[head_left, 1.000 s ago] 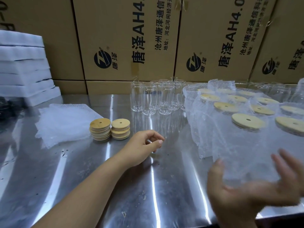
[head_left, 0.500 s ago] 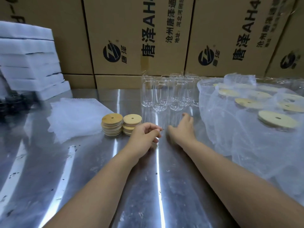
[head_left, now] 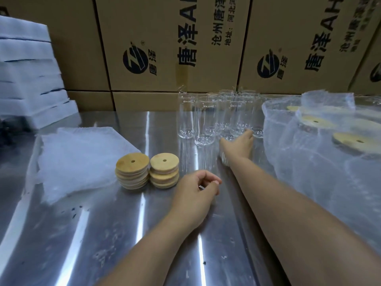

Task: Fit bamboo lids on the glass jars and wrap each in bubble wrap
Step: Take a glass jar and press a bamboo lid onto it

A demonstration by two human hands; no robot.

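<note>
Several bare glass jars (head_left: 203, 120) stand clustered at the back middle of the steel table (head_left: 103, 234). My right hand (head_left: 239, 146) stretches out to them, its fingertips touching the base of a front jar, thumb spread. My left hand (head_left: 194, 193) rests on the table with fingers loosely curled, just right of two stacks of bamboo lids (head_left: 133, 171) (head_left: 164, 170). A pile of bubble wrap sheets (head_left: 78, 159) lies left of the lids. On the right stand several wrapped jars (head_left: 321, 157) with bamboo lids showing through the wrap.
Printed cardboard boxes (head_left: 169, 48) form a wall behind the table. A stack of white foam sheets (head_left: 26, 79) sits at the back left. The wrapped jars crowd the right side as far as the frame's edge.
My right hand left the wrapped jars at the right and reached forward to the bare glass jars. My left hand stayed near the lid stacks.
</note>
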